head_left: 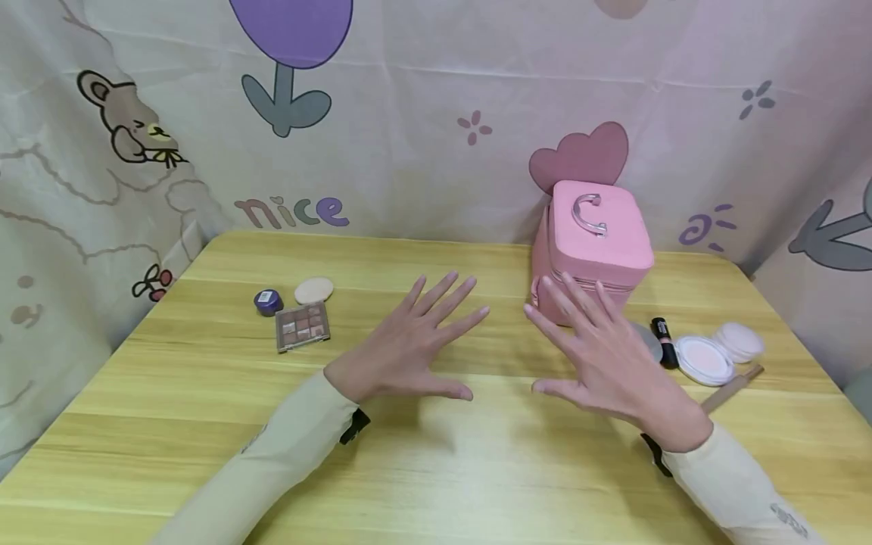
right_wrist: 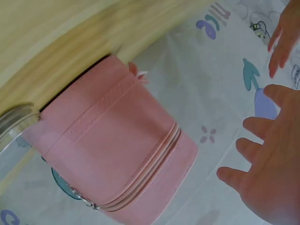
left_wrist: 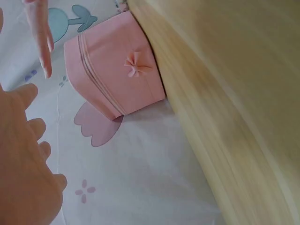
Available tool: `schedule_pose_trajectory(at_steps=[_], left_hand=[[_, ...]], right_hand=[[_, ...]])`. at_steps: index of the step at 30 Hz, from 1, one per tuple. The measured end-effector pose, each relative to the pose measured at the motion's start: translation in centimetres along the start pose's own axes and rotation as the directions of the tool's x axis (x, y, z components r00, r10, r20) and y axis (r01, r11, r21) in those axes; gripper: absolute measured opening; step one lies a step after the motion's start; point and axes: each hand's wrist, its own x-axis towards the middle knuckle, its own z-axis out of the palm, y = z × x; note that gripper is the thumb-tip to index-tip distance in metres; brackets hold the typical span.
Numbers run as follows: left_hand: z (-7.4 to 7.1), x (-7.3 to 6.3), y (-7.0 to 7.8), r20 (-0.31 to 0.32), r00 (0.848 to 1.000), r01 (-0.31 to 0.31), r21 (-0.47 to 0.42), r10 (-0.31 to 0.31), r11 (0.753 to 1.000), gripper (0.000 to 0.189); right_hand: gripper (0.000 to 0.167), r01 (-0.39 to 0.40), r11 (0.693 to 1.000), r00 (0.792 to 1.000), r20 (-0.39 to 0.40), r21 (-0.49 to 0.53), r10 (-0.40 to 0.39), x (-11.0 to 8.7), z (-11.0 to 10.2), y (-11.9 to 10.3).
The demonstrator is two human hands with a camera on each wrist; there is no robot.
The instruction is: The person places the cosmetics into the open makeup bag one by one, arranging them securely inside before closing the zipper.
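Backdrop: printed cloth (head_left: 422, 174) lettered "nice". Surface: wood-grain table (head_left: 477, 469). Pink zippered vanity case (head_left: 593, 244), silver handle on lid, standing near the back edge, right of centre. Left hand (head_left: 409, 346) and right hand (head_left: 609, 363): raised over the table, fingers spread wide, apart from the case. Left side: eyeshadow palette (head_left: 303, 326), purple-blue jar (head_left: 269, 303), oval puff (head_left: 314, 291). Right side: black-capped tube (head_left: 664, 343), round powder compact (head_left: 705, 359).

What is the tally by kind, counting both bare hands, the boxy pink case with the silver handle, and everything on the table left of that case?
Left hand and right hand, both bare: 2
Boxy pink case: 1
Round dark blue-purple jar: 1
Pale-beige oval pad: 1
Rectangular multi-pan palette: 1
Total: 6
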Motion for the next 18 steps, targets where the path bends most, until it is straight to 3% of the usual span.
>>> schedule_pose_trajectory(at_steps=[5, 11, 18], left_hand=[[0.1, 0.8, -0.3, 0.023, 0.998, 0.064, -0.064, -0.063, 0.996, 0.095], [0.9, 2.6, -0.7, 0.096, 0.986, 0.146, -0.127, -0.134, 0.981, 0.099], [1.9, 4.2, -1.1, 0.164, 0.971, 0.207, -0.213, -0.174, 0.955, 0.098]], right_hand=[[0.086, -0.045, 0.999, 0.998, 0.035, -0.005, 0.046, 0.3, -0.5, 1.0], [0.088, -0.115, 0.993, 0.993, 0.006, -0.005, 0.115, 1.1, -1.0, 2.9], [0.078, -0.253, 0.966, 0.967, 0.028, 0.055, 0.252, 2.6, -2.0, 5.5]])
